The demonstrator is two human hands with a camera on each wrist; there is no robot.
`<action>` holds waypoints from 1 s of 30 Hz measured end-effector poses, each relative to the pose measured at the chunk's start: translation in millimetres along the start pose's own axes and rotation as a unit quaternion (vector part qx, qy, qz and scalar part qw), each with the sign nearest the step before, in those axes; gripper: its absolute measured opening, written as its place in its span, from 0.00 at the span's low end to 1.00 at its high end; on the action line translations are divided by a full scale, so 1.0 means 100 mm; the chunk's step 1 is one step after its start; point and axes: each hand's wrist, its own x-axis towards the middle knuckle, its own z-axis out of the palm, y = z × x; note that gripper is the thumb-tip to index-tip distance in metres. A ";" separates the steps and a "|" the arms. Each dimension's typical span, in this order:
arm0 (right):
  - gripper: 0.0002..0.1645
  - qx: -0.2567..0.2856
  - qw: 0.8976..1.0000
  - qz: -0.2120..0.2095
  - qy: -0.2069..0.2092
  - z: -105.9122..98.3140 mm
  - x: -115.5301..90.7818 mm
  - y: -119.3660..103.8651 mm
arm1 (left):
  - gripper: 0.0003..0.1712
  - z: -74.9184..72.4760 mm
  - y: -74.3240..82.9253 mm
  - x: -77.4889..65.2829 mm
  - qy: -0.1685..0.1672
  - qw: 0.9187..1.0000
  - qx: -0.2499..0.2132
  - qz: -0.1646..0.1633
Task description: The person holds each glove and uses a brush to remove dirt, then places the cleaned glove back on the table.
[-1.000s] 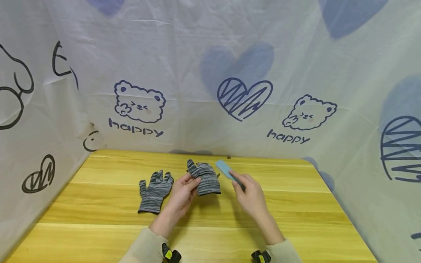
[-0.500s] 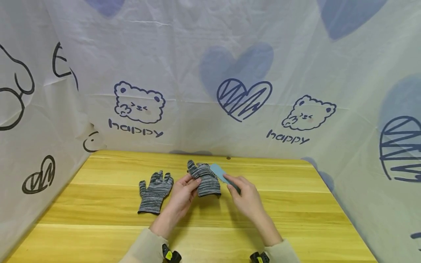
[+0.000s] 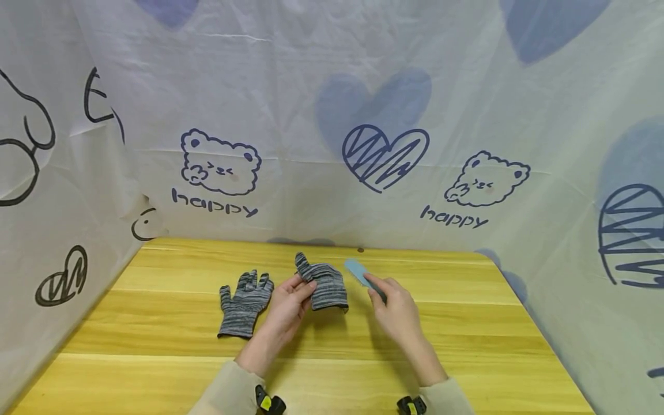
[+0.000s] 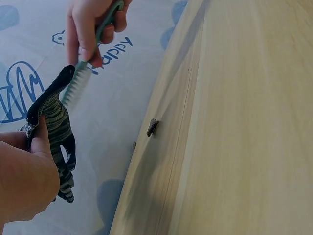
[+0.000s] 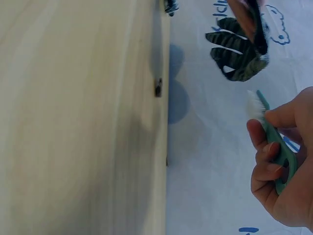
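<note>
My left hand (image 3: 287, 301) pinches a grey-and-black striped knit glove (image 3: 329, 286) near its edge, thumb on the side facing me. The glove is held up above the table, and its dark cuff and dangling fingers show in the left wrist view. My right hand (image 3: 398, 310) grips a brush by its green handle (image 5: 281, 161). Pale bristles (image 5: 254, 105) face the glove, and a small gap separates them from it in the head view. A second striped glove (image 3: 244, 306) lies flat on the table, left of my left hand, fingers pointing away.
The wood-grain table (image 3: 467, 346) spreads under both hands. Behind it hangs a white printed cloth (image 3: 306, 190), with more cloth along both sides. A small dark object (image 3: 361, 250) sits by the table's back edge.
The brush moved left onto the held glove's right edge, then back right, away from it. My left hand stays in place with the glove; the glove on the table has not moved.
</note>
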 end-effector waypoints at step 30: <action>0.23 0.108 0.991 -0.078 0.011 0.14 -0.07 -0.17 | 0.10 0.01 0.00 0.00 -0.005 1.000 0.000 -0.004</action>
